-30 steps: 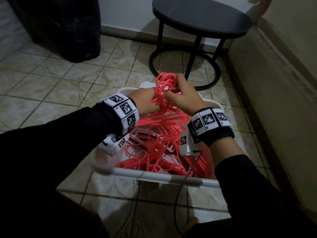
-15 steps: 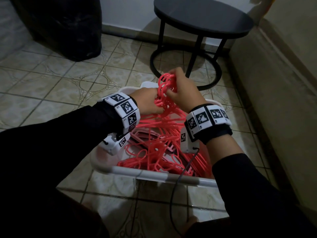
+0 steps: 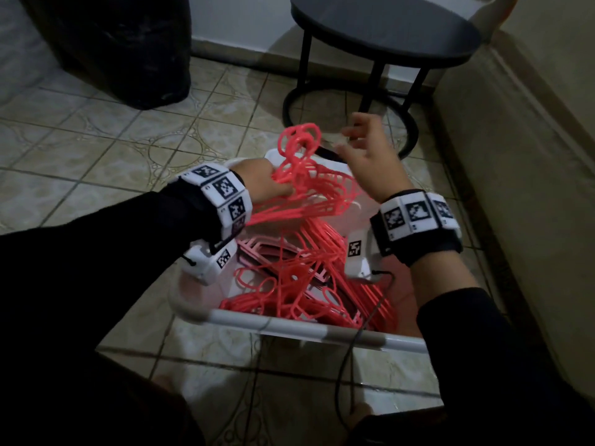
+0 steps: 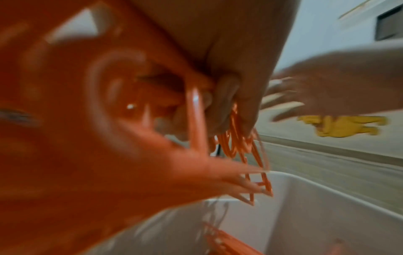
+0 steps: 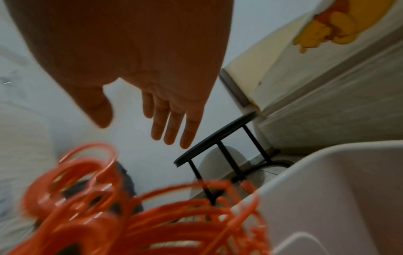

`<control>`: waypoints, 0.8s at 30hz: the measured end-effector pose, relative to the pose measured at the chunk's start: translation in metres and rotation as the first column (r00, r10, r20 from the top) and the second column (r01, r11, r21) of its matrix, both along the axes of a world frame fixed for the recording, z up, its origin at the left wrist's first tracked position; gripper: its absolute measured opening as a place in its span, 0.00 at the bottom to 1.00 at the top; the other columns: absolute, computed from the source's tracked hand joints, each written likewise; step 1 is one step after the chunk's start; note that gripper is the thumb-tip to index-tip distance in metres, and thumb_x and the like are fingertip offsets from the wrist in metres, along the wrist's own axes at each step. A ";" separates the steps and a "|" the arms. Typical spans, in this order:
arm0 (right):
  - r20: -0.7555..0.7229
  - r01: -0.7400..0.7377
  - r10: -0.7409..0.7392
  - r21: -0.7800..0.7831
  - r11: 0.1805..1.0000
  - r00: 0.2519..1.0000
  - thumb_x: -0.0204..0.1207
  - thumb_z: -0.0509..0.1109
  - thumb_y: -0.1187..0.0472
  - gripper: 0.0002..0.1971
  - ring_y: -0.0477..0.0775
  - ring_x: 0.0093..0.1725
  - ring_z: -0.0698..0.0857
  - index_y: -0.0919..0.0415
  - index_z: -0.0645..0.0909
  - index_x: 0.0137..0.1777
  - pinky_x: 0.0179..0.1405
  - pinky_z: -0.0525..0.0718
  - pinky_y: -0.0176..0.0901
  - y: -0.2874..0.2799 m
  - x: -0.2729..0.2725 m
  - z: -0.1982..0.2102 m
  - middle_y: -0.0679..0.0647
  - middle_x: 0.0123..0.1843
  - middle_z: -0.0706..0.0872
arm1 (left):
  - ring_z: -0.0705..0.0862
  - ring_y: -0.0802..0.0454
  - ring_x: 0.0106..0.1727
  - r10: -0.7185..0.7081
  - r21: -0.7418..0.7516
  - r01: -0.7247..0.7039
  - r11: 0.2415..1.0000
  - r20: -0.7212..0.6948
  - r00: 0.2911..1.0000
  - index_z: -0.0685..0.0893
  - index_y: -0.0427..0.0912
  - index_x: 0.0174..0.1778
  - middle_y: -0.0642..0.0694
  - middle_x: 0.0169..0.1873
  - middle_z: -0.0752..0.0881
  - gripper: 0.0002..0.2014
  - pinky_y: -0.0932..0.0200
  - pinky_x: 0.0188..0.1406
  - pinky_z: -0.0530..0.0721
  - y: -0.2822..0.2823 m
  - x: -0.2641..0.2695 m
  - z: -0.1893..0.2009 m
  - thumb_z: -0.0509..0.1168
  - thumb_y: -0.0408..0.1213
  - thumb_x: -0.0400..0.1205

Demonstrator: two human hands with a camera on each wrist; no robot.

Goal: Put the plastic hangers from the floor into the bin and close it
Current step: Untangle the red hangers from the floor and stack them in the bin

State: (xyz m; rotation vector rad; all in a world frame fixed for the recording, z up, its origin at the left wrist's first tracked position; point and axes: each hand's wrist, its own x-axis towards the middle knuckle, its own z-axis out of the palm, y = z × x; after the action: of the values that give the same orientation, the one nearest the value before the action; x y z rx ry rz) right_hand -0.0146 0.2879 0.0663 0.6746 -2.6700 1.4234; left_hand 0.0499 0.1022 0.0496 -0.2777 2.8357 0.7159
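Seen from above: white bin [image 3: 299, 329] on a tiled floor [image 3: 96, 149], open at the top, holding a loose tangle of coral-pink hangers [image 3: 302, 284]. Above it, left hand [image 3: 264, 183] gripping a bunch [image 3: 309, 175] of the same hangers by the necks, fingers curled round them, hooks standing up past the knuckles, shoulders fanning down toward the bin. Same grip in the left wrist view, much blurred: fingers [image 4: 226, 96] wrapped round thin orange-pink bars, bin wall [image 4: 316, 212] below. Right hand [image 3: 370, 159] just beside the bunch, apart from it, fingers straight and slightly spread, holding nothing. In the right wrist view, palm down, fingers [image 5: 172, 124] close together with thumb set apart, above the blurred hooks [image 5: 87, 174] and the bin rim [image 5: 327, 155]. Tagged white bands on both wrists, black sleeves. Round black table [image 3: 383, 30] on a ring base beyond the bin, a black bag [image 3: 122, 46] at far left, a pale wall [image 3: 521, 188] along the right.
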 end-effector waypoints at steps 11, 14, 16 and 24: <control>0.423 -0.392 0.071 0.747 0.536 0.903 0.79 0.66 0.45 0.23 0.60 0.49 0.85 0.67 0.85 0.56 0.45 0.78 0.44 0.001 0.013 -0.097 0.62 0.51 0.87 | 0.73 0.50 0.27 0.252 0.257 -0.259 0.931 0.059 0.966 0.85 0.41 0.39 0.45 0.32 0.80 0.18 0.60 0.30 0.69 -0.024 -0.004 0.005 0.69 0.55 0.75; 0.422 -0.419 0.100 0.786 0.454 0.901 0.78 0.68 0.47 0.22 0.60 0.51 0.84 0.67 0.84 0.58 0.47 0.76 0.43 -0.009 0.023 -0.114 0.60 0.51 0.85 | 0.70 0.51 0.24 0.268 0.328 -0.266 0.907 0.039 0.963 0.85 0.42 0.38 0.47 0.31 0.78 0.18 0.62 0.26 0.66 -0.019 -0.005 0.006 0.66 0.57 0.76; 0.404 -0.420 0.139 0.777 0.470 0.904 0.77 0.70 0.53 0.16 0.60 0.52 0.86 0.67 0.86 0.55 0.50 0.81 0.45 -0.007 0.023 -0.121 0.61 0.53 0.88 | 0.69 0.51 0.23 0.263 0.350 -0.254 0.902 0.022 0.965 0.84 0.42 0.38 0.46 0.30 0.78 0.20 0.61 0.25 0.65 -0.017 -0.006 0.007 0.65 0.58 0.76; 0.202 -0.386 0.352 0.701 0.600 0.914 0.78 0.67 0.60 0.11 0.61 0.58 0.84 0.55 0.86 0.57 0.58 0.79 0.44 -0.014 0.028 -0.078 0.58 0.57 0.87 | 0.69 0.51 0.22 0.283 0.363 -0.257 0.896 -0.019 0.959 0.81 0.42 0.34 0.45 0.28 0.76 0.21 0.60 0.27 0.66 -0.022 -0.006 0.009 0.63 0.59 0.76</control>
State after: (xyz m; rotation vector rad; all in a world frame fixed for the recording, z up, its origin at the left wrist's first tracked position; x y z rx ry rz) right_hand 0.0135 0.2737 -0.0116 1.3202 -3.2353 0.2761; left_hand 0.0438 0.0807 0.0588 -0.6021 2.6859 1.3030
